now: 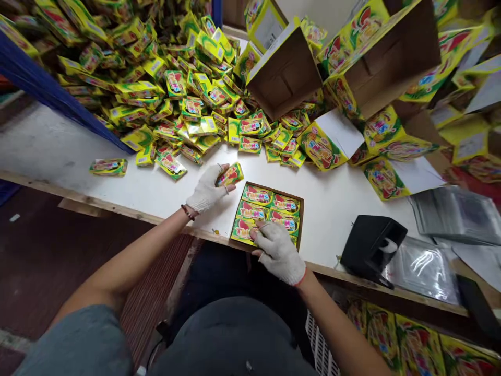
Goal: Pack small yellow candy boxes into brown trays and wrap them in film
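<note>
Clamped between the thumb and fingers of the left hand [207, 189] is a small yellow pack [230, 174], held just above or on the white table [324, 193]; which of the two, I cannot tell. Beside that grip, on the right, lies a shallow box [301, 216] with packs in two columns. The right hand [276, 250] reaches over its near side, fingers slightly bent and touching the packs [256, 195] there; whether they pinch one is unclear. Beyond the left hand spreads a large heap of loose packs [191, 107], and a single pack [108, 167] lies off to its left. Farther right of both hands are open cartons [287, 73], a black dispenser [371, 245] and clear plastic sleeves [425, 266].
</note>
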